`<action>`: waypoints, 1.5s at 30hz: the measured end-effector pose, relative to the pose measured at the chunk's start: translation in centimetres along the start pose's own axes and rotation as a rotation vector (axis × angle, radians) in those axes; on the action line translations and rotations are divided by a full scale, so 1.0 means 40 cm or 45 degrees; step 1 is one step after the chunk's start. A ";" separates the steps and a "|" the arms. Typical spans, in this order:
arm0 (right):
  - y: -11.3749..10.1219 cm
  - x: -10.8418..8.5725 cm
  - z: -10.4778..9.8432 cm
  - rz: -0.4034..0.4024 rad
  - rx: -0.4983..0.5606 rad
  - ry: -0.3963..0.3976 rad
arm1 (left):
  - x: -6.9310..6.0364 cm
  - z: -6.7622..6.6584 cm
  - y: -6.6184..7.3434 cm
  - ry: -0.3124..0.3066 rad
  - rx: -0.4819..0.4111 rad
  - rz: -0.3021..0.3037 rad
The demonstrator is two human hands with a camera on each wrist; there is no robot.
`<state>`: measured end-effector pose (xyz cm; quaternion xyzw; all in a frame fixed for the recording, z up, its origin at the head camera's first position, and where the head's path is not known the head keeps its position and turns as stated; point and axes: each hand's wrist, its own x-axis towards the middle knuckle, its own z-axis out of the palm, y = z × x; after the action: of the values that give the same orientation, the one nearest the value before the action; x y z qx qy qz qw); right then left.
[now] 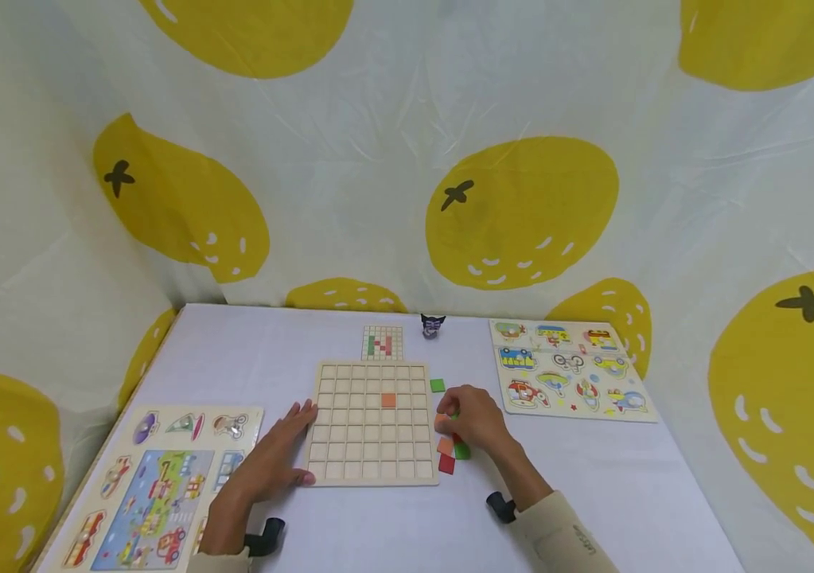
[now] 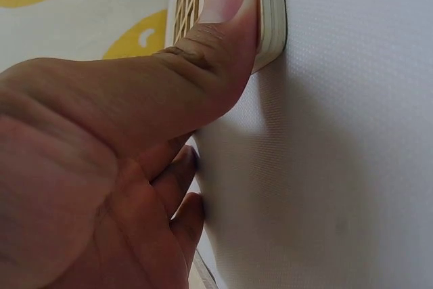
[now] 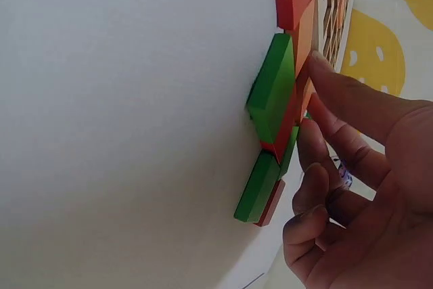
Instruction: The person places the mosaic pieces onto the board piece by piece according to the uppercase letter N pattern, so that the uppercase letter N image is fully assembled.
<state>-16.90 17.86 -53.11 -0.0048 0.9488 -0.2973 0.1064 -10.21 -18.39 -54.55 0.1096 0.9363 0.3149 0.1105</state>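
Observation:
A wooden grid board lies flat on the table, one orange tile in one of its cells. The left hand rests along the board's left edge with fingers extended; its thumb presses the edge near the front corner. Beside the board's right edge the right hand pinches an orange tile between thumb and finger. Around and below it lie red, green and orange tiles, partly overlapping. Another green tile lies farther back.
Behind the board are a small pattern card with green and red squares and a dark figurine. A vehicle puzzle board lies at the back right, another puzzle board at the front left. Patterned fabric hangs behind the table.

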 end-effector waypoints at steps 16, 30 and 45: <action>-0.005 -0.005 -0.004 -0.066 0.118 0.083 | 0.001 0.000 0.002 0.011 -0.004 -0.001; -0.073 -0.009 0.050 -0.110 0.271 0.110 | -0.001 0.000 0.004 0.014 -0.019 -0.001; -0.137 0.010 0.110 -0.097 0.277 0.049 | -0.001 0.001 0.000 0.014 -0.003 0.012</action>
<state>-16.68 10.84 -53.62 -0.0234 0.9119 -0.4024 0.0767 -10.14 -18.37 -54.59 0.1121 0.9360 0.3171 0.1040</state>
